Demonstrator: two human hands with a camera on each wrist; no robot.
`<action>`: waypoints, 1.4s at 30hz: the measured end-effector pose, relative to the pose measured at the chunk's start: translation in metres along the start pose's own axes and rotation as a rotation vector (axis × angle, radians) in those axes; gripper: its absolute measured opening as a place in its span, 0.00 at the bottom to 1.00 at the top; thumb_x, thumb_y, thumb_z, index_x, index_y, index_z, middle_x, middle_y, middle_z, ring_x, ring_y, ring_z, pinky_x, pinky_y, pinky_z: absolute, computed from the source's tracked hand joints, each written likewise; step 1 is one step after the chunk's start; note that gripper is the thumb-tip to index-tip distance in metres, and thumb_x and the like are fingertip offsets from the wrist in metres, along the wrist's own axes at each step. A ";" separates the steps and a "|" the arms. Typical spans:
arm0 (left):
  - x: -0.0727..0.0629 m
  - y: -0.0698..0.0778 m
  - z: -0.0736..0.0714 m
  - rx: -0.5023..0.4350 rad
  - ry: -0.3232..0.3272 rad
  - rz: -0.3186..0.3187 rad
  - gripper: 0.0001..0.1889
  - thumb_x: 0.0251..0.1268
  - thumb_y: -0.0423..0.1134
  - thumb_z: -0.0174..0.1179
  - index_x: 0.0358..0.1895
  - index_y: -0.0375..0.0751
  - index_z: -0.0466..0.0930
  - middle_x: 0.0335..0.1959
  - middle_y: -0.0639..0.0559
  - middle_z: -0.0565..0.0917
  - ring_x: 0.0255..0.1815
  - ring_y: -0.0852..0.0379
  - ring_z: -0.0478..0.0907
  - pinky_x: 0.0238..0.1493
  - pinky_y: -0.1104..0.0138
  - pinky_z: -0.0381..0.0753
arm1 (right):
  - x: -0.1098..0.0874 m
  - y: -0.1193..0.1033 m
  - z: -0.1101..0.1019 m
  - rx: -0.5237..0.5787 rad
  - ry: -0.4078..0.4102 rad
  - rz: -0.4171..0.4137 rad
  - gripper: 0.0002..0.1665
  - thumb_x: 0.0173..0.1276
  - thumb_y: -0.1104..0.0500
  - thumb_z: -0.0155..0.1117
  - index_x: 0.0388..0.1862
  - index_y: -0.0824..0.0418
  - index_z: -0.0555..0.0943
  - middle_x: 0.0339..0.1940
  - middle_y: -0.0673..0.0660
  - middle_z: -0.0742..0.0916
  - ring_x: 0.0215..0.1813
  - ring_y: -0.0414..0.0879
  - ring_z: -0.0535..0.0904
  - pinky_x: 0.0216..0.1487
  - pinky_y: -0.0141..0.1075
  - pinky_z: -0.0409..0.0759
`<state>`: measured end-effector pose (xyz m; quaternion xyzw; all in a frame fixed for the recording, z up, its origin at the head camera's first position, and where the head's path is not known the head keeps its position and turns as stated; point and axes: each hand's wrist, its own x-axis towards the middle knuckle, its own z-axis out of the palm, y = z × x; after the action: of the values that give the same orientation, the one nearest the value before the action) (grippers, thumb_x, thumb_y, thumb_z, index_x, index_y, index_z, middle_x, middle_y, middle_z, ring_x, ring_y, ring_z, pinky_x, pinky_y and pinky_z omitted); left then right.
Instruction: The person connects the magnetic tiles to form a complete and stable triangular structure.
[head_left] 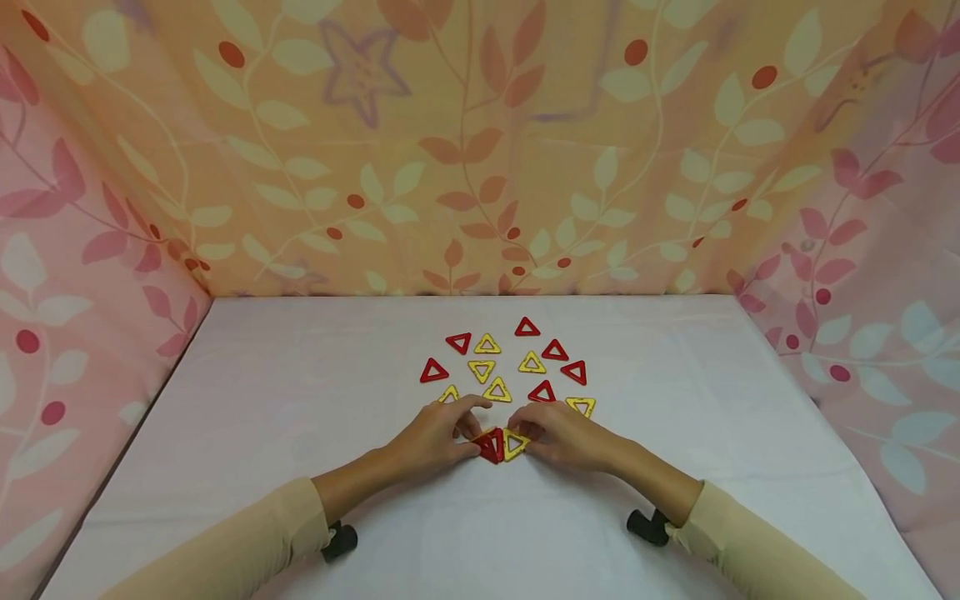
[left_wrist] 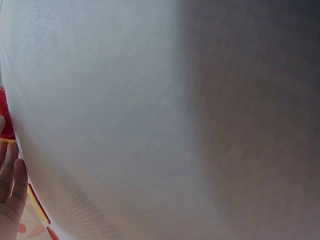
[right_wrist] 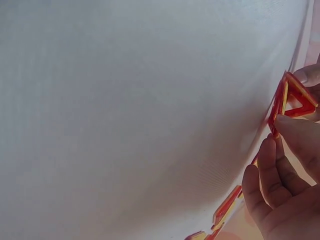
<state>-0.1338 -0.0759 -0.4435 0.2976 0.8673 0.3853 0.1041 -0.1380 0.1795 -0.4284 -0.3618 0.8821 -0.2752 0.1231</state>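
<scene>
Near the front of the white table, my left hand pinches a red triangular magnetic tile. My right hand grips a yellow triangular magnetic tile, which stands edge to edge with the red one. A yellow edge shows behind the red tile, partly covered by the left fingers. Both tiles lean at an angle in the right wrist view, where the red frame shows beside the right thumb. At the left wrist view's edge, only part of the left hand and red tile appear.
Several loose triangular tiles lie beyond the hands, among them a yellow one and a red one. Patterned cloth rises behind the table and along both sides. A dark wrist camera sits under each forearm.
</scene>
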 end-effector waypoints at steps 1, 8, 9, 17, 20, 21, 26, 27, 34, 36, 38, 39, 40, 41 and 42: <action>0.000 0.000 0.000 0.000 0.000 0.001 0.30 0.57 0.36 0.73 0.64 0.45 0.73 0.34 0.63 0.83 0.38 0.63 0.79 0.46 0.69 0.81 | 0.000 0.000 0.000 -0.001 0.004 -0.005 0.17 0.64 0.66 0.70 0.53 0.60 0.82 0.45 0.48 0.87 0.43 0.38 0.79 0.48 0.33 0.80; -0.001 0.001 -0.001 -0.006 -0.005 -0.007 0.30 0.57 0.35 0.73 0.64 0.44 0.73 0.34 0.62 0.83 0.38 0.62 0.79 0.46 0.69 0.81 | 0.001 -0.006 -0.004 0.017 0.015 -0.009 0.17 0.64 0.64 0.71 0.53 0.60 0.83 0.44 0.49 0.87 0.43 0.40 0.79 0.48 0.33 0.80; -0.001 0.001 -0.001 -0.005 -0.005 -0.009 0.30 0.57 0.35 0.73 0.64 0.44 0.73 0.34 0.63 0.83 0.38 0.63 0.79 0.46 0.69 0.81 | 0.001 -0.007 -0.005 0.022 0.012 -0.005 0.17 0.64 0.63 0.71 0.53 0.60 0.83 0.44 0.49 0.87 0.43 0.40 0.79 0.48 0.33 0.80; -0.001 0.002 -0.001 -0.009 -0.007 -0.010 0.30 0.57 0.34 0.73 0.64 0.43 0.73 0.34 0.62 0.84 0.38 0.63 0.79 0.46 0.69 0.81 | 0.004 -0.009 -0.007 0.057 0.007 -0.003 0.17 0.64 0.62 0.72 0.52 0.59 0.83 0.44 0.49 0.87 0.43 0.41 0.80 0.48 0.35 0.81; -0.001 0.002 -0.001 -0.010 -0.008 -0.009 0.30 0.57 0.34 0.73 0.64 0.43 0.73 0.34 0.62 0.84 0.38 0.63 0.79 0.46 0.68 0.81 | 0.005 -0.009 -0.007 0.062 0.010 -0.006 0.18 0.63 0.62 0.72 0.52 0.59 0.83 0.44 0.49 0.87 0.43 0.41 0.80 0.49 0.35 0.81; -0.001 0.002 -0.001 -0.009 -0.007 -0.007 0.30 0.57 0.34 0.73 0.64 0.42 0.73 0.34 0.62 0.84 0.38 0.63 0.80 0.46 0.68 0.81 | 0.005 -0.010 -0.007 0.066 0.010 -0.007 0.18 0.63 0.62 0.72 0.52 0.59 0.83 0.44 0.49 0.88 0.43 0.41 0.81 0.49 0.35 0.81; -0.001 0.002 -0.001 -0.011 -0.004 -0.001 0.30 0.57 0.33 0.72 0.64 0.41 0.73 0.34 0.61 0.84 0.38 0.62 0.80 0.47 0.67 0.81 | 0.006 -0.014 -0.006 0.079 0.023 -0.015 0.18 0.63 0.62 0.72 0.52 0.60 0.83 0.44 0.50 0.87 0.44 0.42 0.81 0.49 0.37 0.81; -0.001 0.002 0.000 -0.010 -0.003 0.000 0.30 0.57 0.33 0.72 0.64 0.41 0.73 0.34 0.61 0.84 0.38 0.62 0.80 0.47 0.67 0.81 | 0.006 -0.014 -0.006 0.078 0.029 -0.020 0.18 0.63 0.62 0.72 0.52 0.60 0.83 0.44 0.50 0.87 0.43 0.42 0.81 0.49 0.37 0.82; -0.001 0.001 0.000 -0.007 -0.001 -0.007 0.30 0.58 0.35 0.73 0.64 0.44 0.73 0.34 0.62 0.84 0.38 0.64 0.79 0.47 0.69 0.81 | 0.010 -0.017 -0.001 0.058 0.057 -0.047 0.19 0.62 0.63 0.73 0.53 0.61 0.83 0.41 0.49 0.87 0.41 0.39 0.79 0.46 0.37 0.82; -0.001 0.000 0.000 -0.008 -0.002 -0.006 0.30 0.58 0.34 0.73 0.64 0.44 0.73 0.34 0.62 0.84 0.38 0.64 0.79 0.47 0.69 0.81 | 0.012 -0.018 0.000 0.057 0.052 -0.044 0.19 0.63 0.63 0.73 0.53 0.61 0.83 0.41 0.49 0.87 0.41 0.38 0.79 0.46 0.36 0.81; -0.002 0.001 0.000 -0.011 -0.003 -0.008 0.30 0.58 0.34 0.72 0.64 0.44 0.73 0.34 0.62 0.84 0.38 0.64 0.79 0.47 0.68 0.81 | 0.014 -0.019 0.000 0.060 0.046 -0.042 0.19 0.63 0.63 0.73 0.53 0.61 0.82 0.40 0.48 0.87 0.41 0.38 0.79 0.46 0.36 0.82; -0.002 0.001 0.000 -0.012 -0.003 -0.008 0.30 0.58 0.34 0.72 0.64 0.44 0.73 0.34 0.62 0.84 0.38 0.64 0.79 0.47 0.68 0.81 | 0.014 -0.019 0.001 0.061 0.043 -0.038 0.19 0.63 0.62 0.73 0.54 0.61 0.82 0.40 0.48 0.87 0.41 0.38 0.79 0.46 0.35 0.81; -0.002 0.001 0.000 -0.011 -0.003 -0.009 0.30 0.58 0.34 0.72 0.64 0.44 0.73 0.34 0.62 0.84 0.38 0.64 0.79 0.47 0.68 0.81 | 0.015 -0.019 0.001 0.061 0.042 -0.038 0.19 0.63 0.62 0.73 0.53 0.61 0.82 0.40 0.48 0.87 0.41 0.38 0.79 0.45 0.35 0.81; -0.002 0.002 0.000 -0.010 -0.002 -0.006 0.30 0.58 0.34 0.72 0.64 0.44 0.73 0.34 0.61 0.84 0.38 0.64 0.79 0.47 0.68 0.81 | 0.016 -0.019 0.001 0.061 0.041 -0.039 0.19 0.63 0.62 0.73 0.53 0.61 0.82 0.39 0.47 0.86 0.40 0.38 0.79 0.45 0.35 0.81; -0.002 0.002 0.000 -0.010 -0.002 -0.005 0.30 0.58 0.34 0.72 0.64 0.44 0.73 0.34 0.61 0.84 0.38 0.63 0.79 0.47 0.67 0.81 | 0.016 -0.019 0.001 0.062 0.040 -0.038 0.19 0.63 0.62 0.73 0.53 0.61 0.82 0.39 0.47 0.86 0.40 0.38 0.79 0.45 0.34 0.81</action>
<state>-0.1315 -0.0760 -0.4419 0.2953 0.8660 0.3890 0.1074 -0.1380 0.1563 -0.4186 -0.3688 0.8685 -0.3119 0.1115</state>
